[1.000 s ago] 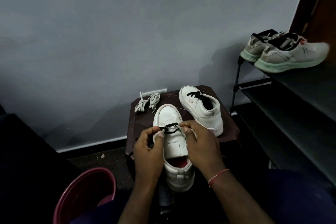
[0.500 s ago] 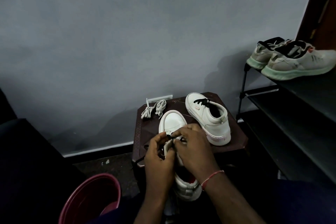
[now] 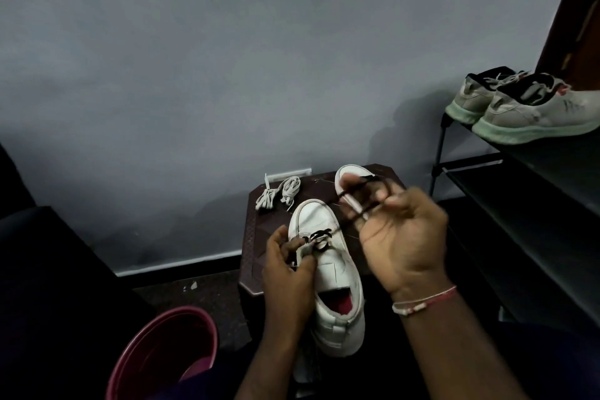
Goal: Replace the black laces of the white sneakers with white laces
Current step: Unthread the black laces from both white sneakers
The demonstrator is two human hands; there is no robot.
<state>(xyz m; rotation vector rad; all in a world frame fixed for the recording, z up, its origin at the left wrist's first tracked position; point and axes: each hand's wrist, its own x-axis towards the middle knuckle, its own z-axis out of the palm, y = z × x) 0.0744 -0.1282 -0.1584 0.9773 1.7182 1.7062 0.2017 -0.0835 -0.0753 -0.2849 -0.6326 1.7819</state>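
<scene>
A white sneaker (image 3: 334, 273) lies toe-away on the brown stool (image 3: 251, 237), with a short stretch of black lace (image 3: 319, 235) still crossing its lowest eyelets. My left hand (image 3: 287, 273) pinches the sneaker's left eyelet edge. My right hand (image 3: 401, 237) is raised to the right and holds a loop of the black lace, which runs taut back to the shoe. The second white sneaker (image 3: 345, 174) sits behind, mostly hidden by my right hand. Two bundled white laces (image 3: 279, 193) lie at the stool's far left corner.
A maroon bucket (image 3: 156, 357) stands on the floor at lower left. A black shoe rack (image 3: 519, 191) at right carries a grey pair of sneakers (image 3: 526, 110). A grey wall is close behind the stool.
My right hand has pulled away from the eyelets up and to the right, drawing a length of black lace out of the near sneaker. The left hand stays on the shoe.
</scene>
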